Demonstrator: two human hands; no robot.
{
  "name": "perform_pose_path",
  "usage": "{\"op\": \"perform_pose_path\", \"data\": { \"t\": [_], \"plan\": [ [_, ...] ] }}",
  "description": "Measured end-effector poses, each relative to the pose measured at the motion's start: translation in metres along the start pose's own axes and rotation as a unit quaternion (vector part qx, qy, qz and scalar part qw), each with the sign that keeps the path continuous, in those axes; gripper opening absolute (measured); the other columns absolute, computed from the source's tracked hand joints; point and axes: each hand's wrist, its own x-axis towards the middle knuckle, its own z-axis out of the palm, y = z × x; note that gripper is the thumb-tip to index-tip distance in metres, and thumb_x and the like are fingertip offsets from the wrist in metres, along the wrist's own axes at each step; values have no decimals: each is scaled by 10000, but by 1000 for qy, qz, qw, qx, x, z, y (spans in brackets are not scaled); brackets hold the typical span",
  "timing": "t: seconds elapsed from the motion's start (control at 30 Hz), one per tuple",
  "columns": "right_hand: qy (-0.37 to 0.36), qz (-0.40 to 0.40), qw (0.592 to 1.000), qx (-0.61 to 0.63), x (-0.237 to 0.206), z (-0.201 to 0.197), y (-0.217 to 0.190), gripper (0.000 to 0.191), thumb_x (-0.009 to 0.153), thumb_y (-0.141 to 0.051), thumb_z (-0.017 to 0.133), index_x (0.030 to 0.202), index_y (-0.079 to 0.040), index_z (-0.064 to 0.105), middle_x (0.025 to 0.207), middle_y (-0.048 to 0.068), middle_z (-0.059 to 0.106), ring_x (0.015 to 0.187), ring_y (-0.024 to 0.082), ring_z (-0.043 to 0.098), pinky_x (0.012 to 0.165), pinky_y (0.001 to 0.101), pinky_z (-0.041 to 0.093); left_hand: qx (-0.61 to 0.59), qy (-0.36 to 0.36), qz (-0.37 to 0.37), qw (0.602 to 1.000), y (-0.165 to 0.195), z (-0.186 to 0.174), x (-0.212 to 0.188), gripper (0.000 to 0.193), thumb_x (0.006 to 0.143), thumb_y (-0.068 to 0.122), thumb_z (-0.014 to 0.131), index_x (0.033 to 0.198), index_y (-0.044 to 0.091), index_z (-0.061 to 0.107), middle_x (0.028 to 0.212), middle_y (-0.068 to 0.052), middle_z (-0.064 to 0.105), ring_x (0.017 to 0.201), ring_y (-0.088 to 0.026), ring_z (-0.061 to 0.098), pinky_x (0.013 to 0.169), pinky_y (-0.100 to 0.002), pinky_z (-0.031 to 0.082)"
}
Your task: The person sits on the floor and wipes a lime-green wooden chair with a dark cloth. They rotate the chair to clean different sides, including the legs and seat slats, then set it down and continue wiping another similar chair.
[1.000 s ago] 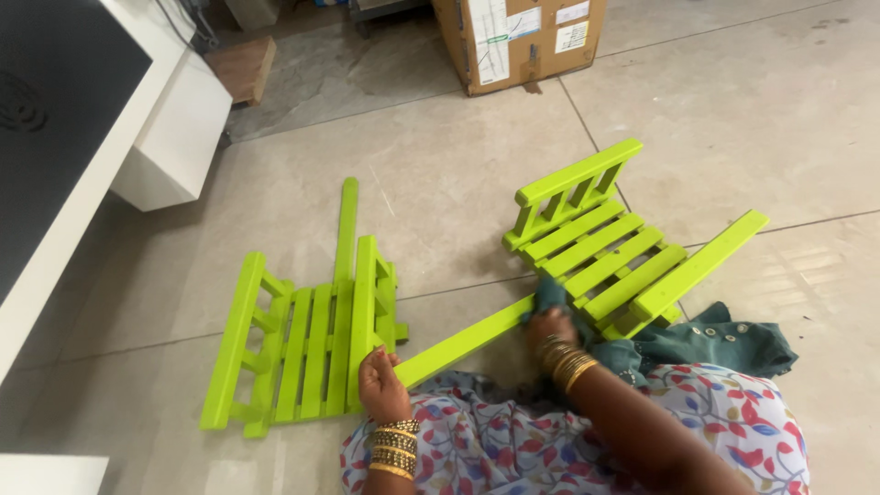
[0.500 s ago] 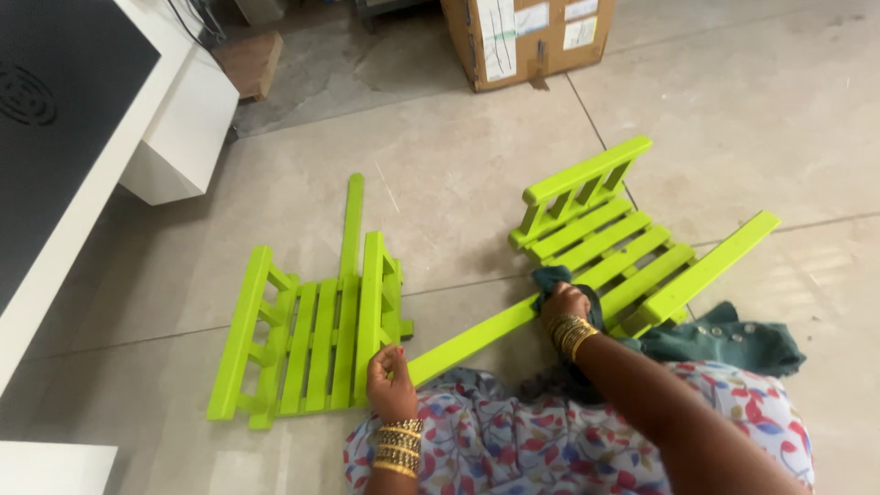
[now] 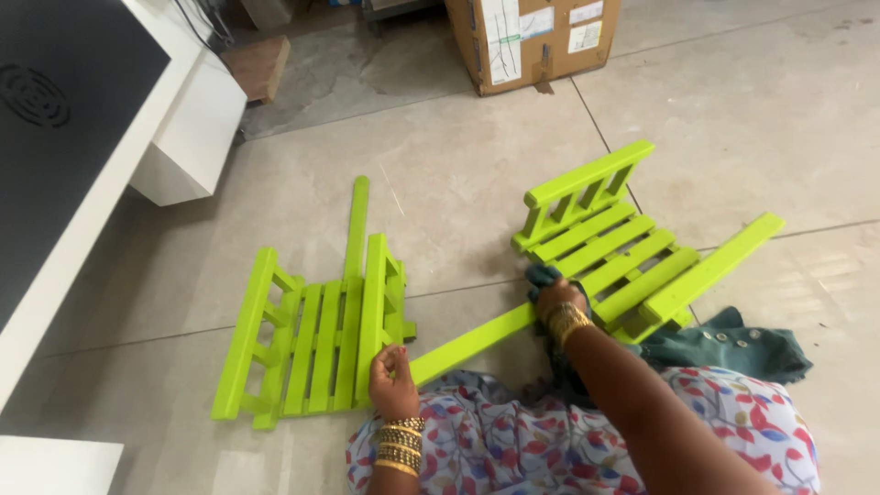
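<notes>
Two lime-green slatted wooden frames lie on the tiled floor. My left hand (image 3: 392, 378) grips the near end of a long green bar (image 3: 472, 343) beside the left slatted frame (image 3: 312, 339). My right hand (image 3: 556, 302) presses a dark teal cloth (image 3: 541, 275) on that same bar, at the edge of the right slatted frame (image 3: 610, 257). Gold bangles sit on both wrists. A loose green slat (image 3: 357, 229) lies behind the left frame.
A cardboard box (image 3: 532, 41) stands at the back. A white cabinet with a black top (image 3: 101, 137) fills the left side. A dark green garment (image 3: 733, 344) lies by my right knee. Floral clothing covers my lap.
My right hand with the cloth has slid a little along the bar, towards the right frame. My left hand keeps its grip on the bar's end.
</notes>
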Motion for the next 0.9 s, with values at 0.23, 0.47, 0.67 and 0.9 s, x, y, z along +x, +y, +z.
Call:
{"op": "perform_pose_path", "data": {
  "t": [0.23, 0.47, 0.67, 0.9],
  "plan": [
    [-126, -49, 988, -70, -40, 43, 54, 343, 1024, -360, 501, 1245, -199, 707, 1317, 126, 653, 1180, 306, 681, 914, 463, 598, -9, -1, 26, 1000, 7, -2, -3, 163, 967, 168, 723, 1022, 15, 720, 887, -62, 773, 793, -125, 704, 735, -293, 561],
    [-17, -44, 999, 10, -8, -27, 33, 333, 1023, -304, 487, 1181, -159, 742, 1275, 94, 740, 1152, 270, 727, 933, 437, 615, -7, 5, -10, 1000, 12, 0, -3, 167, 940, 158, 732, 1031, 18, 727, 885, -64, 764, 780, -130, 693, 709, -300, 561],
    [182, -95, 978, -47, 43, -47, -23, 320, 993, -284, 527, 1276, -189, 641, 1359, 176, 533, 1211, 378, 577, 915, 509, 551, 0, 0, 23, 1000, 3, -2, 2, 171, 946, 145, 706, 1057, 16, 722, 916, -60, 774, 801, -127, 709, 738, -290, 575],
    [80, -77, 991, -68, 30, -10, 5, 325, 933, -330, 609, 1230, -225, 689, 1434, 132, 461, 1270, 362, 537, 990, 509, 523, 2, -7, -14, 1000, 8, -5, 0, 168, 953, 135, 695, 1064, 11, 719, 889, -57, 771, 781, -118, 700, 716, -282, 570]
  ]
}}
